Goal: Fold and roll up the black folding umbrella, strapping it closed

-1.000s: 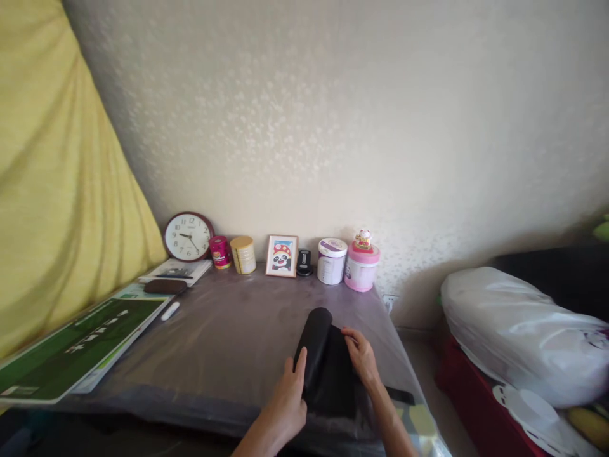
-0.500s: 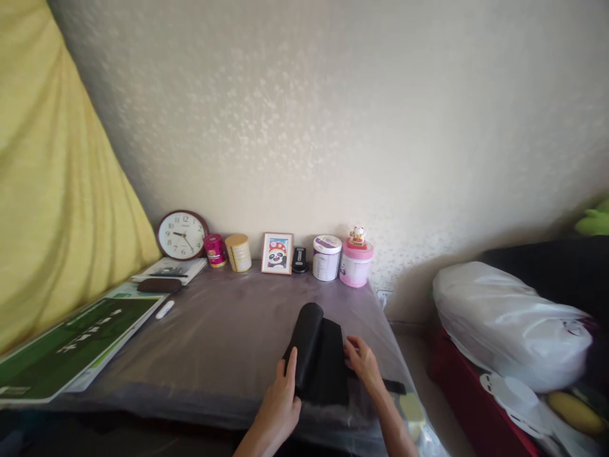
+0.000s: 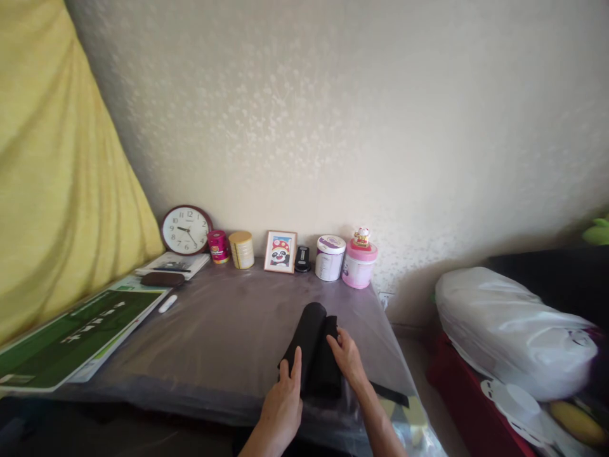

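Observation:
A black, soft-looking rolled bundle (image 3: 307, 330) lies slantwise near the table's front edge. Its loose flap (image 3: 326, 374) is partly folded up along the right side. My left hand (image 3: 283, 397) grips the near left end of the roll, index finger stretched along it. Fingers of my right hand (image 3: 346, 355) are closed on the flap's right edge, bending it toward the roll. From under my right forearm a flat black strap (image 3: 392, 395) runs out to the right; where it joins the bundle is hidden.
Along the wall stand a clock (image 3: 186, 230), tins (image 3: 242, 251), a panda picture frame (image 3: 280, 252), tubs (image 3: 330, 259) and a lucky cat figurine (image 3: 361, 238). Green boards (image 3: 80, 336) lie at left. A white bag (image 3: 514, 330) sits beyond the table's right edge.
My right hand has moved left, folding the flap up toward the roll, so less of it lies flat. My left hand stays on the roll. The view has shifted slightly.

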`<state>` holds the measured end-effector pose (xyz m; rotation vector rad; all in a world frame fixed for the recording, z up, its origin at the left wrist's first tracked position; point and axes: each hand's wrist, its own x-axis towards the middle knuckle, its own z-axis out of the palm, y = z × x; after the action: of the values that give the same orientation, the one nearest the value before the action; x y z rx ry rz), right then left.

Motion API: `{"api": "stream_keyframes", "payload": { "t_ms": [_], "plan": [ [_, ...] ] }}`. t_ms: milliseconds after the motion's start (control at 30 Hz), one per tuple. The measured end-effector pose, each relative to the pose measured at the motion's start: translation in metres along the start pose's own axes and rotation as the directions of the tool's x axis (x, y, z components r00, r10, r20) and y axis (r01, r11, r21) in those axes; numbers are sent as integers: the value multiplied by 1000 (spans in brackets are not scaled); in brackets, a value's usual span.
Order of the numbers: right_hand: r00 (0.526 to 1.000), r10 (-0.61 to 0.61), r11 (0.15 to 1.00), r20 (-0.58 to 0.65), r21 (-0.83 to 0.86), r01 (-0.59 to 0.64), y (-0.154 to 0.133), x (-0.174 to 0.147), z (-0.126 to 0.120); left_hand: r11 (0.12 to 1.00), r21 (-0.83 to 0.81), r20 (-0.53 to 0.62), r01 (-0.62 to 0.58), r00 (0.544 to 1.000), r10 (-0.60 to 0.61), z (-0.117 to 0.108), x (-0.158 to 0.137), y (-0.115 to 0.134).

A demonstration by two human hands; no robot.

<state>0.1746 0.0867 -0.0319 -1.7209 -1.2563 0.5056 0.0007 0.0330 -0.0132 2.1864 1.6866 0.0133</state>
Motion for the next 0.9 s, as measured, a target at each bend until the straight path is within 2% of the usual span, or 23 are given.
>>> {"api": "stream_keyframes", "payload": {
  "t_ms": [100, 200, 300, 433, 667, 800, 900],
  "plan": [
    [997, 12, 995, 71, 99, -19, -19, 4, 11, 1000, -11, -12, -2, 1000, 2, 4, 3, -3],
    [996, 33, 988, 84, 148, -46, -33, 8, 27, 999, -45, -42, -22, 999, 20, 7, 5, -7],
    [998, 12, 989, 55, 145, -20, -38, 11, 42, 996, -86, -44, -38, 998, 34, 6, 6, -10],
    [995, -25, 996, 101, 90, 16, -37, 15, 55, 994, -100, -26, -52, 998, 49, 5, 7, -13],
    [986, -63, 997, 153, -40, 70, -45, 13, 57, 988, -132, -63, -83, 995, 75, 8, 5, -16],
    [968, -94, 995, 234, 51, 84, -52, 7, 53, 988, -135, -100, -79, 993, 66, 11, 3, -20],
    [946, -127, 989, 297, 112, 98, -56, 2, 51, 977, -184, -175, -110, 981, 77, 13, 1, -24]
  ]
}}
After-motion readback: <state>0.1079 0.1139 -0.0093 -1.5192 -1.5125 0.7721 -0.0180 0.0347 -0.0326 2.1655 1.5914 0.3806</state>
